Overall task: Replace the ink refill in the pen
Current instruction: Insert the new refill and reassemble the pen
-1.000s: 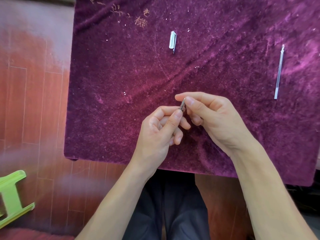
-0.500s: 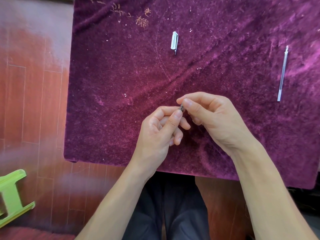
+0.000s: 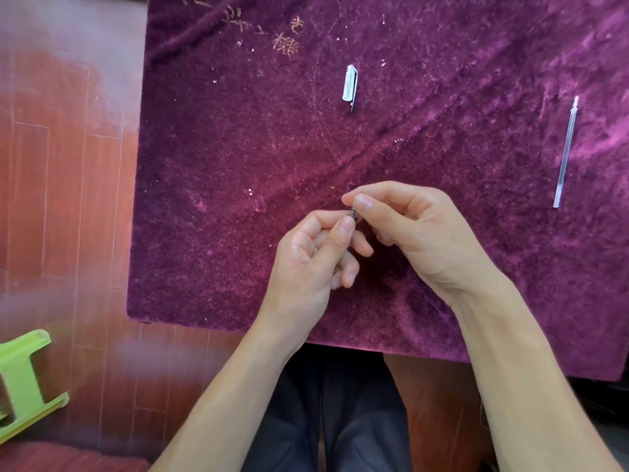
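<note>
Head view, looking down over a purple velvet cloth (image 3: 238,199) that covers the table; my two hands meet above its near-centre. My left hand (image 3: 306,257) is curled, thumb and forefinger pinched on a small dark pen part (image 3: 352,216) — only its tip shows, with what looks like a fine coil; its exact kind I cannot tell. My right hand (image 3: 408,229) closes thumb and forefinger on the upper end of the same piece, so that the two pinches touch; the remaining fingers of both hands are loosely folded. The pen cap (image 3: 350,86), white with a dark clip, lies on the cloth well beyond my fingertips, apart from either hand. The clear ink refill (image 3: 566,152) lies far to my right — thin, nearly upright in the view, tip pointing away from me; it is untouched. A green plastic stool (image 3: 23,379) stands on the wooden floor (image 3: 68,199) at lower left.
</note>
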`<action>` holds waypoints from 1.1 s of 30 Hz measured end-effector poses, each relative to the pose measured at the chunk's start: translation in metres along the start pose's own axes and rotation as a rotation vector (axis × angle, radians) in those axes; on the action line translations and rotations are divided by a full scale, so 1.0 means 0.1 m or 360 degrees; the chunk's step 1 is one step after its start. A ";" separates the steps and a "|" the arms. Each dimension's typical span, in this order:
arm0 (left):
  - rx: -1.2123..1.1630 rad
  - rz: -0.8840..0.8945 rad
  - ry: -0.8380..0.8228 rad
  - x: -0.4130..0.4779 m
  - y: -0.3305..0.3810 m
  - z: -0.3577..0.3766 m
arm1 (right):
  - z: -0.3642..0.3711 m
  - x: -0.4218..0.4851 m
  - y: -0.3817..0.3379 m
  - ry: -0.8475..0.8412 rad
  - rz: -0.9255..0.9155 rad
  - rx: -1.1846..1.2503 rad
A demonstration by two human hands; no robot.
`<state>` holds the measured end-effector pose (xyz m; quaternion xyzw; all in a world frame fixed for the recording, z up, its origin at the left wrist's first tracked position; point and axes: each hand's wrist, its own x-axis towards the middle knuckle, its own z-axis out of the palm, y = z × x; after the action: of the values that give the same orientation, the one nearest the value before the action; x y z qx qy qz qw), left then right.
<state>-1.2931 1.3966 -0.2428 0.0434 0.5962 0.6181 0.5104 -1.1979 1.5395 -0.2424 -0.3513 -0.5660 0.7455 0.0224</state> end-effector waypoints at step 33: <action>-0.0229 -0.0139 0.0300 -0.04 0.05 -0.07 | 0.07 0.69 -0.35 0.0566 -0.0193 -0.0899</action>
<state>-1.2989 1.3900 -0.2383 -0.0776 0.5969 0.6379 0.4804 -1.2665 1.5758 -0.2458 -0.4340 -0.7572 0.4835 0.0669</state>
